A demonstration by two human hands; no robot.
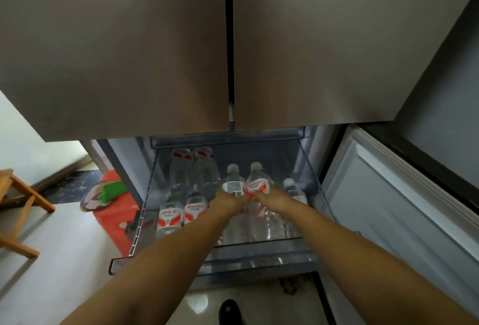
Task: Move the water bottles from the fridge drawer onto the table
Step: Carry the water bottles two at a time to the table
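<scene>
Bare forearms reach from my viewpoint into open fridge drawer (pixel 259 257). My left hand (pixel 225 204) grips one water bottle (pixel 233 184), right hand (pixel 268 199) grips neighbouring bottle (pixel 258 180). More bottles (pixel 193 174) lie behind, beneath closed steel doors (pixel 228 47).

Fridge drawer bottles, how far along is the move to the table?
Done: the fridge drawer is pulled open; the table isn't in view, so bottles moved can't be counted. In hand: the left hand and right hand each grip one upright bottle. Left: several more bottles, including two lying at the back.
</scene>
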